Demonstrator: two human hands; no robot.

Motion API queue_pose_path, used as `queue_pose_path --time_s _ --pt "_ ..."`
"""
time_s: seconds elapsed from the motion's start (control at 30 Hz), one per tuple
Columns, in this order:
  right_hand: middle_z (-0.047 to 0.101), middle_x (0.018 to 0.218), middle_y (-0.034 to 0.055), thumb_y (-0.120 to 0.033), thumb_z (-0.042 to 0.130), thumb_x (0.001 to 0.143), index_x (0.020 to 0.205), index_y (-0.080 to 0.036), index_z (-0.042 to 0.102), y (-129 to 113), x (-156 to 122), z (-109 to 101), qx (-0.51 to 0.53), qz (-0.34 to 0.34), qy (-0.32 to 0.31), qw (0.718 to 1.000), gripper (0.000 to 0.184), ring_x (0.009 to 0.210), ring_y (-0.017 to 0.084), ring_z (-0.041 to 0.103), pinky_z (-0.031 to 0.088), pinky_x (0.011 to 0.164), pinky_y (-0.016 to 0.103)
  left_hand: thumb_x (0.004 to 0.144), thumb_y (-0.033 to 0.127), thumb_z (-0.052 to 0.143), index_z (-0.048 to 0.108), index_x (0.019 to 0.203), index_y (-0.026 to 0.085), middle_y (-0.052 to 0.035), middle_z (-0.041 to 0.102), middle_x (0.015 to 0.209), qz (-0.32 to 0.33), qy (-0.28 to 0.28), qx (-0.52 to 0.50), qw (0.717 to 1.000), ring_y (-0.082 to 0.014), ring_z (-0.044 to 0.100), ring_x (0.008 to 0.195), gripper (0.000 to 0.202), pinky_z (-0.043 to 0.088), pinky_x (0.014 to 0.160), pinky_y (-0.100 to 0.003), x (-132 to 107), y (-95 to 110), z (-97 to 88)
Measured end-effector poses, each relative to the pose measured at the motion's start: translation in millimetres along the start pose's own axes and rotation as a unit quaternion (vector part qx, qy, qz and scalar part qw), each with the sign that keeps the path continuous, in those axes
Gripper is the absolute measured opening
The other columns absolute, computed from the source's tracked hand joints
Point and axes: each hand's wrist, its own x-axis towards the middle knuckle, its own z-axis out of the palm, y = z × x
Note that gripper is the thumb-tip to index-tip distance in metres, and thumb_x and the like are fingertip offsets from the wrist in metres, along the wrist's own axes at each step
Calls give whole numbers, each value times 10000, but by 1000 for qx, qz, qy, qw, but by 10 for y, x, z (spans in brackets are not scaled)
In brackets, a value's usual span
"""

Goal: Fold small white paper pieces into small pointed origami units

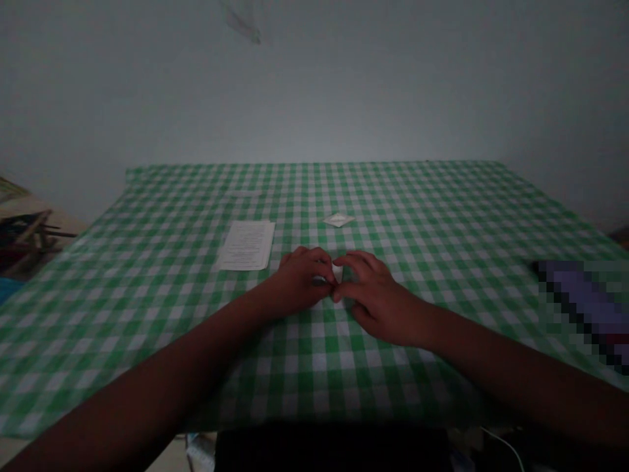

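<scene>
Two bare hands are meeting near the middle of a table, and the left hand (302,282) and right hand (373,298) are both curling inward, almost closed. Their fingertips are pinching a small piece of white paper (337,272) between them, just above the tabletop. The paper is looking pale and thin, and the fingers are hiding most of it, so its exact shape is impossible to tell.

A green-and-white gingham tablecloth (314,196) is covering the table. A small, flat, diamond-shaped white paper (339,220) is lying just beyond the hands. To the left of it, a rectangular printed white sheet (246,245) is lying flat, near the left hand. Well off to the right, a purple and dark object (584,308) is lying on the cloth, too blurred to identify. A plain pale wall (314,85) is rising behind the table.
</scene>
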Motion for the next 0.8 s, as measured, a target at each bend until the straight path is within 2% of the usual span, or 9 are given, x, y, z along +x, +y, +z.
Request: queue_pose_path --time_s 0.33,0.6,0.7,0.8 --pt "420 1414 158 -92 521 790 1151 -199 604 -114 60 62 -51 45 -7 998 385 1338 332 332 368 1023 551 873 256 653 726 867 269 5 628 1161 -3 -41 -6 999 -221 525 1127 75 349 1004 -425 52 -43 -42" --pt "451 1389 135 -97 541 782 1074 -225 632 -111 22 31 -48 44 -11 998 332 1310 337 352 371 981 541 879 283 642 754 879 289 -11 639 1163 15 -44 -6 999 -221 556 1120 112 381 1007 -435 58 -64 -67" --pt "468 1370 120 -117 559 787 984 -229 658 -121 4 -13 -51 34 -17 998 247 1301 342 357 350 973 531 891 301 633 752 908 293 -12 642 1157 26 -38 -7 999 -218 558 1124 121 384 1001 -423 48 -84 -58" --pt "556 1256 94 -143 562 803 916 -220 664 -99 16 -52 -24 36 -2 999 170 1193 304 451 350 936 478 900 281 620 739 921 280 -15 640 1143 37 -36 8 999 -217 555 1110 121 380 989 -413 29 -80 -64"
